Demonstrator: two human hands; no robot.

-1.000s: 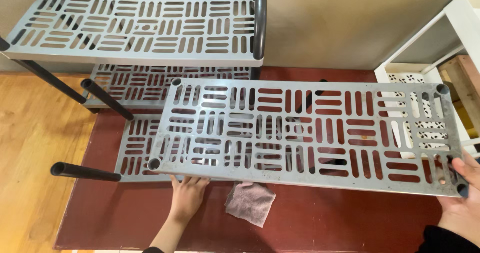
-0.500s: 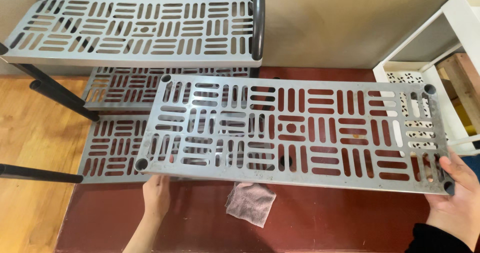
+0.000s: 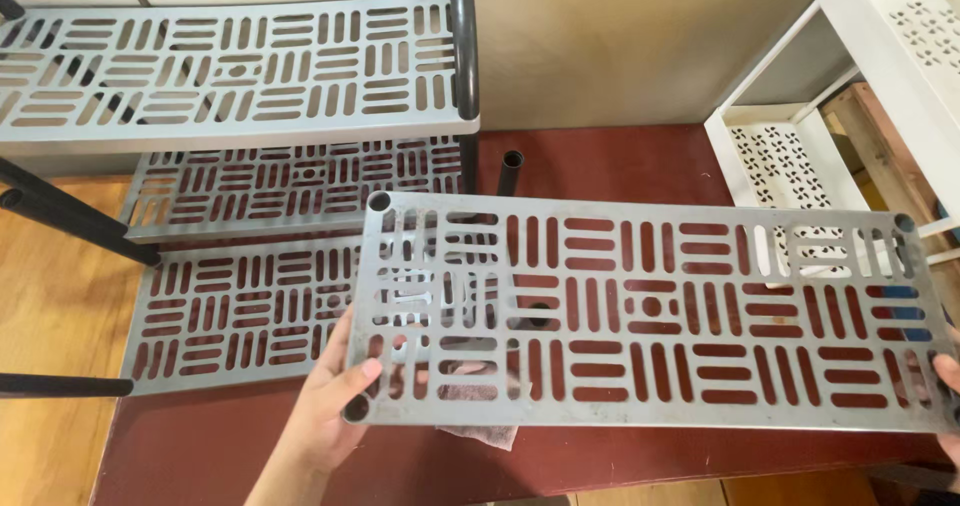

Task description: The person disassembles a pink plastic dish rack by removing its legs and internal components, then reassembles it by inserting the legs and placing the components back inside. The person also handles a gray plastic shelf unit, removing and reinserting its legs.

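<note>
From my head camera, looking down: I hold a grey rectangular plastic shelf panel (image 3: 650,311), pierced with short slots in a basket-weave pattern, roughly flat above the dark red mat (image 3: 620,171). My left hand (image 3: 325,406) grips its near left corner, thumb on top by the corner socket and fingers curled underneath. My right hand (image 3: 948,386) shows only as a sliver at the panel's far right edge, touching it; how its fingers are closed I cannot tell, since the frame cuts it off.

Under the panel, partly seen through the slots and poking out at the near edge, lies a small crumpled grey-pink cloth (image 3: 478,431) on the mat.

To the left stands a grey shelf rack with black tube posts (image 3: 240,66): one slotted tier on top, a second (image 3: 290,181) below it, and a third (image 3: 240,306) lowest, its right end tucked beneath the panel I hold. A short black tube (image 3: 511,171) stands upright on the mat just behind the panel. On the right is a white plastic rack with perforated trays (image 3: 790,156), and the wooden floor (image 3: 50,306) shows at left.
</note>
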